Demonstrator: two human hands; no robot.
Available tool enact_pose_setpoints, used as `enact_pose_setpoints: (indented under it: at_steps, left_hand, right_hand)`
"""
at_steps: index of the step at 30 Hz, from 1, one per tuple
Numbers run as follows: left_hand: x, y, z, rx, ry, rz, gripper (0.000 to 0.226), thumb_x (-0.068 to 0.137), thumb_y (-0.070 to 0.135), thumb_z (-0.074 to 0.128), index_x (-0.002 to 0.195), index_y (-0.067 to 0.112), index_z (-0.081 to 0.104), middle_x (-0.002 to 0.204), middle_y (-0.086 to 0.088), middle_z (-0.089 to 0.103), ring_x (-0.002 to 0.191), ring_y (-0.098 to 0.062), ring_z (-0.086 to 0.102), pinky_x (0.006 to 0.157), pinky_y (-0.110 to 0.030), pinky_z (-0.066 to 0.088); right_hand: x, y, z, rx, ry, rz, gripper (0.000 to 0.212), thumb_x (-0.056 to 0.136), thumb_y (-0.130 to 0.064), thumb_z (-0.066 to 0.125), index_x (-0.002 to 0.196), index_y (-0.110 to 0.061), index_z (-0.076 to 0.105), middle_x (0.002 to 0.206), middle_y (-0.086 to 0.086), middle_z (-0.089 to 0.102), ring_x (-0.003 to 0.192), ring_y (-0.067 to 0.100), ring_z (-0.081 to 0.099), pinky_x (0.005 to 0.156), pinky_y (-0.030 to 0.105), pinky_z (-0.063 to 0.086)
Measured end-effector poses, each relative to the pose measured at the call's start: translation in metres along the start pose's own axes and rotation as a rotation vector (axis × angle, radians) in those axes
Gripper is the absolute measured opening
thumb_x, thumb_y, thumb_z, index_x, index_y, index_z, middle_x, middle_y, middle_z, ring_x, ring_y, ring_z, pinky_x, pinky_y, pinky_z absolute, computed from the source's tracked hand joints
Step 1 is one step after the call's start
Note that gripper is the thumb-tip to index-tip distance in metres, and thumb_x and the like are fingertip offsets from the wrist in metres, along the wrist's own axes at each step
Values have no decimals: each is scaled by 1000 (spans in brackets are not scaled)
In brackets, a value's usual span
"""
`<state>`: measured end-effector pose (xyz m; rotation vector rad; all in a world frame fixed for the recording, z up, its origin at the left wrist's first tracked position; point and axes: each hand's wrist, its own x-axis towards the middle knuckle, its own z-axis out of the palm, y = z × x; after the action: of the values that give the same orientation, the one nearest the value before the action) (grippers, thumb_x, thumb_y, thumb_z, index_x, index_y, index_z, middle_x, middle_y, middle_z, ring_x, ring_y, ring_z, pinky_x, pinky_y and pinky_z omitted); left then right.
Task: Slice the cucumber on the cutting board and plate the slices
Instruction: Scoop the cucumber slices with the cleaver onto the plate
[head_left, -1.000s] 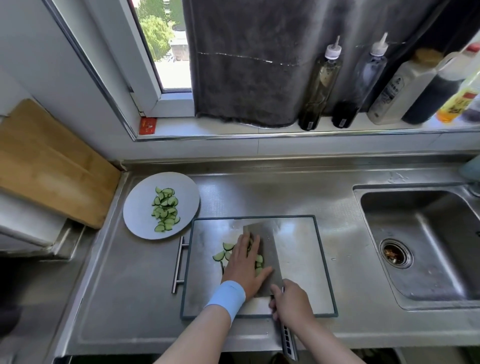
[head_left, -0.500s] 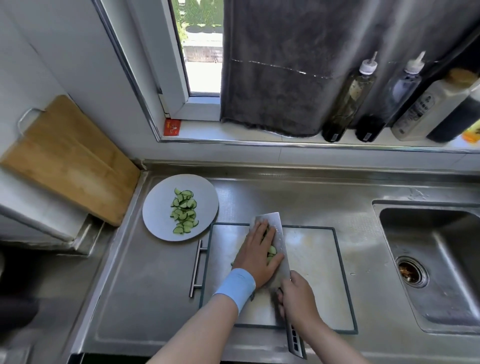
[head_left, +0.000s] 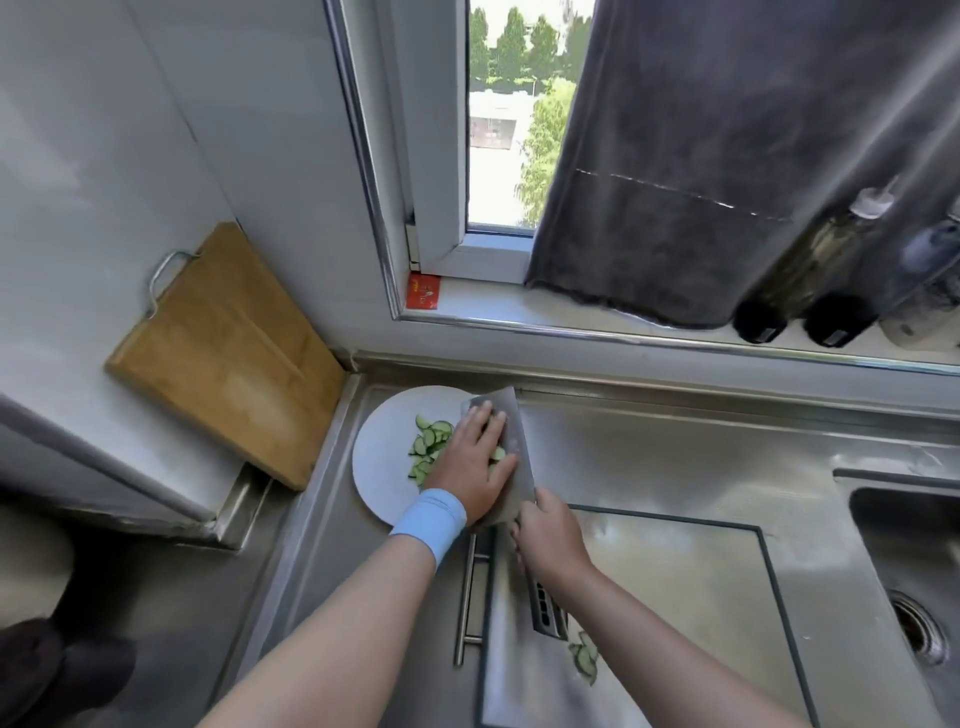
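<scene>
Cucumber slices (head_left: 429, 441) lie on plate (head_left: 382, 462), just left of and under left hand (head_left: 474, 467), flat-fingered, pressing some onto knife (head_left: 514, 423); right hand (head_left: 550, 540) grips knife handle.

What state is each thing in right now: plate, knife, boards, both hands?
Round grey plate: holds a pile of green cucumber slices.
Wide steel cleaver: held over the plate, carrying slices.
Left hand: straight fingers press slices on the blade.
Right hand: grips the cleaver.
Steel cutting board: a few slices lie on it.
Wooden board: leaning against wall.
</scene>
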<state>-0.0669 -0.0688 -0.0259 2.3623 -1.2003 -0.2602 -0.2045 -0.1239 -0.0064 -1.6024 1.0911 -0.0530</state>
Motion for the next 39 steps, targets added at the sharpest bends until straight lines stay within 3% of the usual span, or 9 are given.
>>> enact_pose_setpoints:
  at_steps: [10,13,16,21,23,26,28,33,39]
  left_hand:
    - [0,-64,-9,115,-37,-140,47,99,27,31,146,19,30,157,0,17,144,-20,11,118,-34,10]
    - [-10,-54,-9,-46,49,-7,52,96,39,31,145,22,33,153,1,27,143,-16,16,117,-33,14]
    - [-20,-49,-1,-11,-21,92,54,94,48,26,145,33,29,155,5,20,144,-13,8,117,-34,13]
    - [-18,-68,-1,116,-36,-188,46,99,32,34,144,35,29,157,1,12,144,-20,5,117,-36,10]
    - [-17,-73,-6,107,-3,-215,46,99,30,33,145,29,31,156,-2,17,144,-21,10,117,-35,10]
    - [-16,-65,-10,29,33,-17,50,96,35,26,145,25,31,154,3,24,143,-15,16,117,-37,16]
    - [-15,-56,-7,92,-15,88,51,98,35,25,148,25,24,156,7,18,143,-12,11,117,-34,13]
    - [-4,-65,-5,178,-148,-222,51,100,33,18,150,21,15,157,5,14,144,-15,5,118,-41,7]
    - [-19,-50,-5,60,-48,-230,48,98,28,30,145,20,28,152,3,29,140,-16,21,116,-34,17]
  right_hand:
    - [26,-18,19,-179,35,-18,20,77,-28,31,76,-18,49,77,6,60,64,25,52,62,34,46]
    - [31,-22,21,-190,67,-15,25,78,-29,32,80,-16,53,80,10,63,67,27,56,65,39,51]
    - [34,-28,23,-191,81,-14,25,81,-27,32,82,-14,53,82,11,64,70,29,59,70,43,54]
    - [36,-34,23,-232,71,-29,21,91,-26,31,84,-17,49,85,10,62,73,29,60,70,43,53]
    - [37,-35,24,-226,64,-30,22,91,-26,31,85,-17,50,86,9,62,73,28,59,69,43,53]
    - [39,-36,26,-214,73,-38,21,90,-25,32,84,-17,50,86,10,64,74,31,61,71,45,54]
    - [40,-38,27,-217,73,-49,21,89,-24,33,83,-16,51,85,10,64,76,32,63,72,46,54]
    - [40,-35,21,-254,49,-85,22,91,-25,31,83,-17,50,81,7,61,68,25,56,64,41,51]
    - [30,-19,-1,-229,39,-96,21,94,-23,33,83,-14,49,78,7,58,65,23,50,61,37,45]
